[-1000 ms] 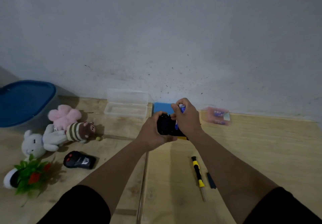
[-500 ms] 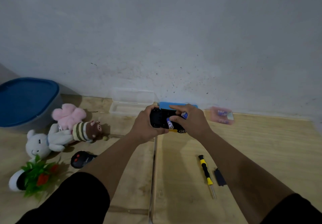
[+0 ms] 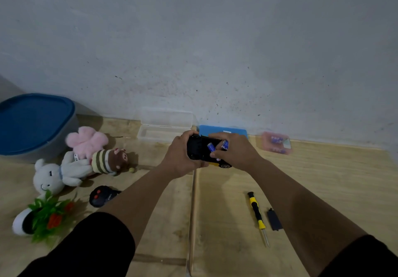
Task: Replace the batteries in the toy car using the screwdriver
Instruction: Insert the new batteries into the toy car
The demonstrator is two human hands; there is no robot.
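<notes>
Pretty dim on my feed, soft shadows only, wide-angle bending toward 3 and 9 o'clock, pink case smeared blurry.

Black plastic toy car with yellow trim; blue-and-white cylindrical batteries; yellow-and-black handled screwdriver; brown plush pig in cream-olive stripes; pink fluffy plush.

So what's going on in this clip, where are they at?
A person is midway through a battery swap on a toy car. The left hand holds the car upside down above the wooden table, while the right hand works blue batteries at its underside. Whether they are going in or coming out, I cannot tell. The screwdriver lies untouched on the table near the right forearm, with a small black cover piece beside it.
</notes>
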